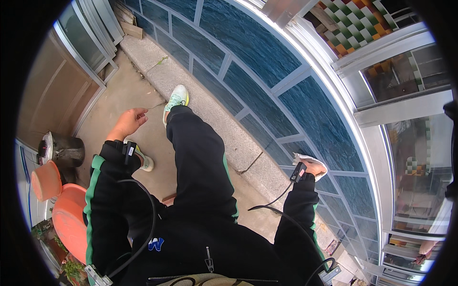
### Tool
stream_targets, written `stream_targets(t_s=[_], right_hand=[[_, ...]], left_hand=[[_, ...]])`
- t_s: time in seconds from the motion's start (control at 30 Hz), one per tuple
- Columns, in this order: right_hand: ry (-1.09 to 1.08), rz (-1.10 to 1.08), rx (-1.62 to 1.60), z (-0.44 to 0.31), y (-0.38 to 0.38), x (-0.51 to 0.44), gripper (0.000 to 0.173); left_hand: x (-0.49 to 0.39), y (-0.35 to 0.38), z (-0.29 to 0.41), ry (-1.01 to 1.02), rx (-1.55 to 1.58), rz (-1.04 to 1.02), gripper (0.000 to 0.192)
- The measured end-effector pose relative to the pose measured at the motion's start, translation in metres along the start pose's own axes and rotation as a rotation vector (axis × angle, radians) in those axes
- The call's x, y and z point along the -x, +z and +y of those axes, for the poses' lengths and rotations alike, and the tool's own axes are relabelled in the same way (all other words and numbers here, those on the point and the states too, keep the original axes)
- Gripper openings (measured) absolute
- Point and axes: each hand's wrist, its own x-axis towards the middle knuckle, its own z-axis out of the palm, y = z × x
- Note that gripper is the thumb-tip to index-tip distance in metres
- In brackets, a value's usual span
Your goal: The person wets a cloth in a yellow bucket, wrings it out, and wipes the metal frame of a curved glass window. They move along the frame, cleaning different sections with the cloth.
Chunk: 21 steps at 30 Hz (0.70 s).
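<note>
My right hand (313, 168) presses a white cloth (322, 165) against the wall of dark blue stone-look tiles (264, 107), low on its face. Most of the cloth is covered by the hand or bunched around it. On the other side, my left hand (129, 122) hangs in the air above the concrete floor, fingers loosely curled and nothing held. Each wrist carries a small black device with a cable. One of my shoes (178, 95) stands against the stone ledge at the wall's foot; the other is partly hidden beneath my left forearm.
A rough stone ledge (214, 132) runs along the tiled wall, with wood pieces (131, 30) at its far end. Metal-framed windows (411, 168) lie above the tiles. At left are a brown door panel (53, 78), a dark metal pot (69, 149) and orange plastic basins (71, 218).
</note>
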Motion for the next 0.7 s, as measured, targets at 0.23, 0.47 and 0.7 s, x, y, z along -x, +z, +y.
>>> stream_targets(t_s=[0.23, 0.47, 0.7], right_hand=[[0.493, -0.32, -0.179, 0.11, 0.151, 0.095, 0.08], [0.424, -0.41, -0.087, 0.209, 0.3, 0.211, 0.039], [0.632, -1.012, 0.01, 0.231, 0.41, 0.363, 0.071]], left_hand=[[-0.007, 0.001, -0.036, 0.024, 0.094, 0.078, 0.034], [-0.007, -0.015, -0.056, 0.038, 0.111, 0.138, 0.032], [-0.01, -0.045, -0.055, 0.06, -0.014, 0.249, 0.03]])
